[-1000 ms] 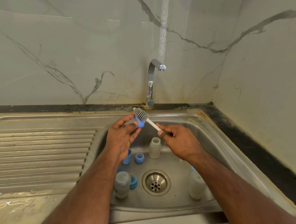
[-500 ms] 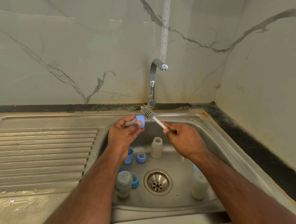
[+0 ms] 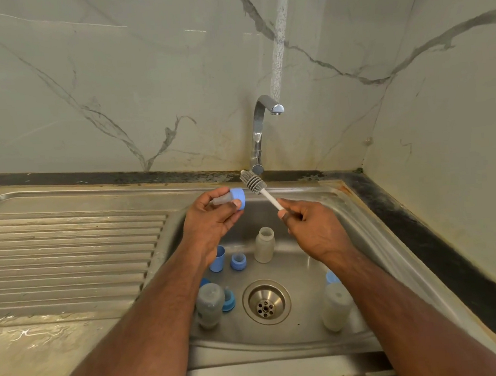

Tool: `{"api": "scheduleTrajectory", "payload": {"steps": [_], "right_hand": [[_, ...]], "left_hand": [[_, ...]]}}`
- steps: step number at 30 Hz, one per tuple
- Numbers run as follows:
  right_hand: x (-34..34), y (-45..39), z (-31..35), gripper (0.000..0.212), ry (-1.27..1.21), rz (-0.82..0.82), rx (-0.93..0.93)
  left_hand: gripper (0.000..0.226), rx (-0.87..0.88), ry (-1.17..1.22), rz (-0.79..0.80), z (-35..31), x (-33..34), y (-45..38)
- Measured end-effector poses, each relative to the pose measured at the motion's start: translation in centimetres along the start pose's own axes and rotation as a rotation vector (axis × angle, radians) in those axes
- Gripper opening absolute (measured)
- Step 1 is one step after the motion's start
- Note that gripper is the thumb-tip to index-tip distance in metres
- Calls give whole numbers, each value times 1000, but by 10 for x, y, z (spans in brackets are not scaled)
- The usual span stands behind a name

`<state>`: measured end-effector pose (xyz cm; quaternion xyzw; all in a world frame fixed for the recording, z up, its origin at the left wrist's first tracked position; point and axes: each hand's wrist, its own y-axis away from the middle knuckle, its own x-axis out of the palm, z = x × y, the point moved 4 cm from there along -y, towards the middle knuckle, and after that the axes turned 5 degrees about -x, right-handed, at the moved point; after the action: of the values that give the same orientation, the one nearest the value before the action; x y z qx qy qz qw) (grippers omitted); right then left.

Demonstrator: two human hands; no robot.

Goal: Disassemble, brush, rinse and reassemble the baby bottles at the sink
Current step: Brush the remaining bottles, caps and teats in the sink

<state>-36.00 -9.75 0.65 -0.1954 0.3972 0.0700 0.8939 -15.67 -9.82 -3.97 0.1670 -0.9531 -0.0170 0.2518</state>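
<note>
Head view: nearest me, around the drain [image 3: 266, 302], stand two bottles [image 3: 209, 305] and loose blue parts inside the sink [image 3: 370, 238]. Above it my left hand [image 3: 213, 219] grips the blue collar with its teat [image 3: 233, 199], teat pointing left. My right hand [image 3: 314, 230] pinches the brush [image 3: 253, 183], bristle head up-left, just right of the collar's open side. Beyond the drain, the tap [image 3: 261, 128] leaves open room below.
</note>
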Motion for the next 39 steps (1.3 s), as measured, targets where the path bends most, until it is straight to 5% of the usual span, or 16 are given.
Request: {"api": "scheduleTrajectory", "payload": {"steps": [15,22,29,35,39], "right_hand": [[-5,2,-8,31,-89,38,16],[-5,7,5,37,178,55,-145],[-6,10,30,44,568,74,-276],[-4,13,33,41,541,52,-290],[-7,10,18,34,230,6,-162]], "left_hand": [[33,-71,229,-34,-6,-10,-1],[24,-204,299,31,-5,-9,5],[22,-147,181,-34,-4,-10,1],[25,-140,149,-68,-6,-11,1],[26,-95,124,-72,-7,-12,1]]}}
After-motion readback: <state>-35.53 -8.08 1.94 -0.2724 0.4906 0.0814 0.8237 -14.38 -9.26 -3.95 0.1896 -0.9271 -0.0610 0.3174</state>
